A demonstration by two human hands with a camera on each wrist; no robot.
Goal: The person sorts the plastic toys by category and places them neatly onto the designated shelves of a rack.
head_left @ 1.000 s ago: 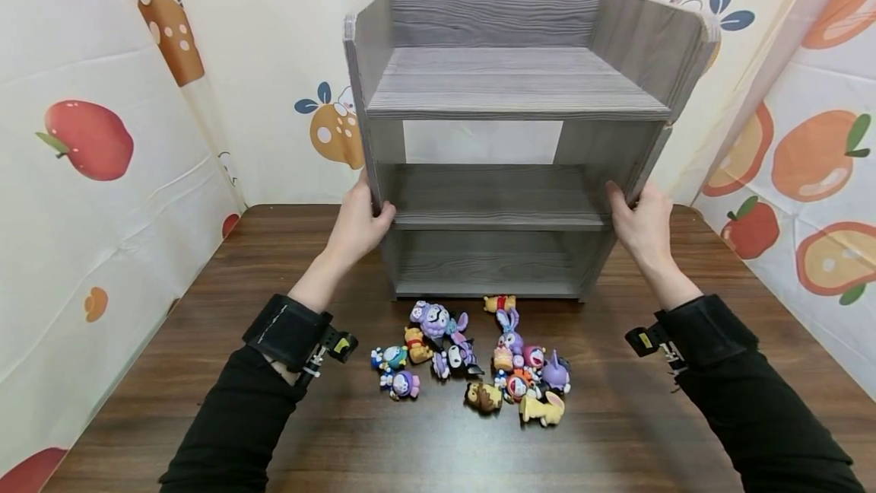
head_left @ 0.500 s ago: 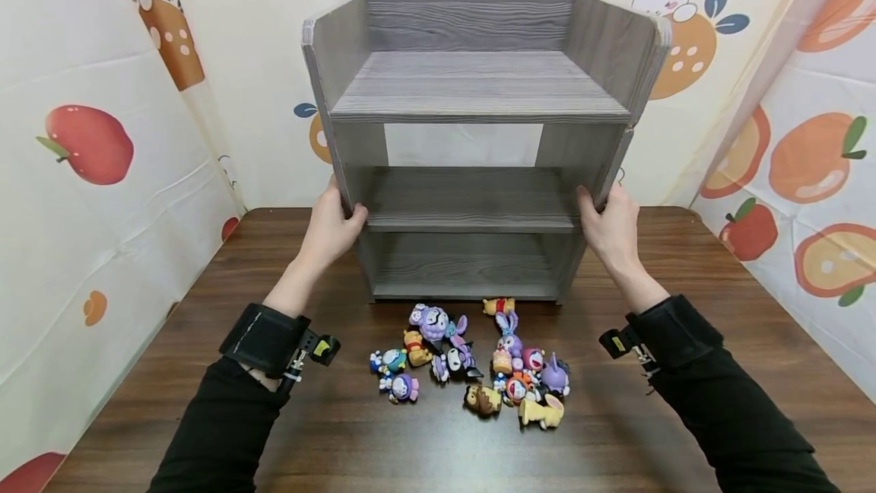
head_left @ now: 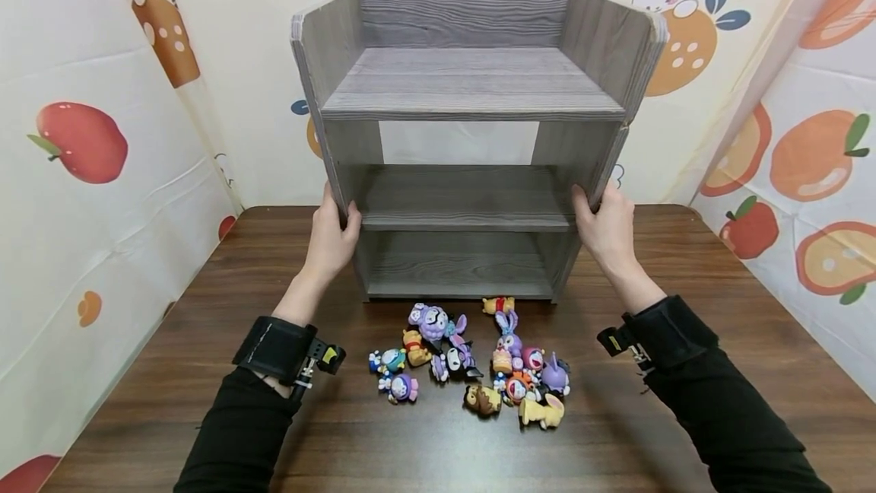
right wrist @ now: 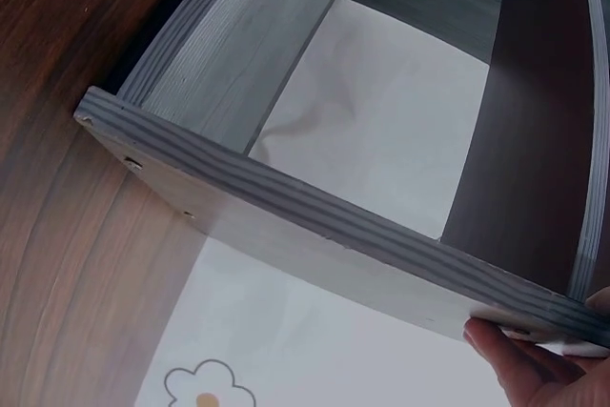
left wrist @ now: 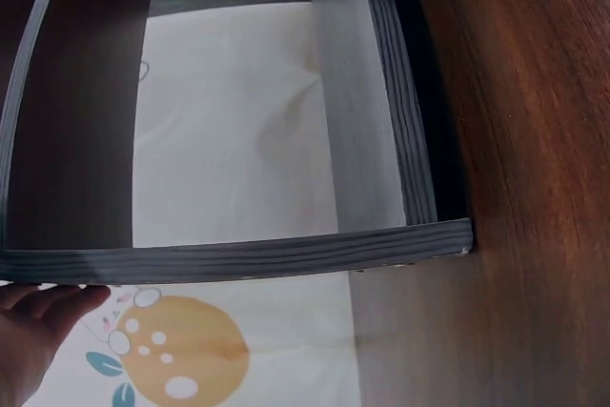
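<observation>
A grey wood-grain shelf unit (head_left: 472, 82) with three tiers stands upright toward the back of the table. My left hand (head_left: 331, 240) grips its left side panel at middle-tier height, thumb on the front edge and fingers round the outside. On the opposite panel (right wrist: 286, 205), my right hand (head_left: 607, 228) holds on at about the same height. The left wrist view shows the fingertips (left wrist: 76, 302) against the panel's outer face. Several small toy figures lie in front of the unit, among them a purple elephant (head_left: 554, 376) and a yellow rabbit-eared figure (head_left: 542, 410).
The brown wooden table (head_left: 438, 455) extends on both sides of the unit. Fruit-printed white cloth (head_left: 807, 196) hangs at the back and sides. A small bear figure (head_left: 498, 305) lies right at the unit's lower front edge, and a lion-like figure (head_left: 482, 399) lies nearer.
Both hands have moved the shelf unit to the left, mostly in the first half second and slightly since. Their grip stays on the side panels. The toy figures have stayed put.
</observation>
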